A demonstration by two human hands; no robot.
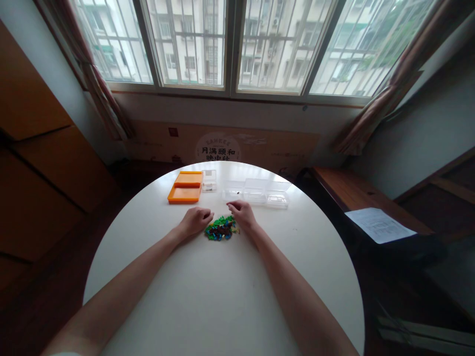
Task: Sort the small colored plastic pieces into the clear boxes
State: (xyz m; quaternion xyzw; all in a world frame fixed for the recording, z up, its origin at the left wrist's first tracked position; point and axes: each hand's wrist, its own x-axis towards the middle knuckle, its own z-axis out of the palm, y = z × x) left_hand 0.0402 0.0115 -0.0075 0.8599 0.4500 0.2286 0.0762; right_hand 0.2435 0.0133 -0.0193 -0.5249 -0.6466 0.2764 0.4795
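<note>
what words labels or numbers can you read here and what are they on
"月满颐和": board
"映中秋": board, bottom hidden by table
Arched letters above: board, too blurred
Small side print: board, too small
Print on paper: too small

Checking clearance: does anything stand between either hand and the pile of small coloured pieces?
Nothing visible does. The left hand is just left of the pile, the right hand at its upper right edge; contact is unclear.

Beyond your round counter (215, 296), curtains (91, 79) frame a barred window (232, 49) in what appears a home.
</note>
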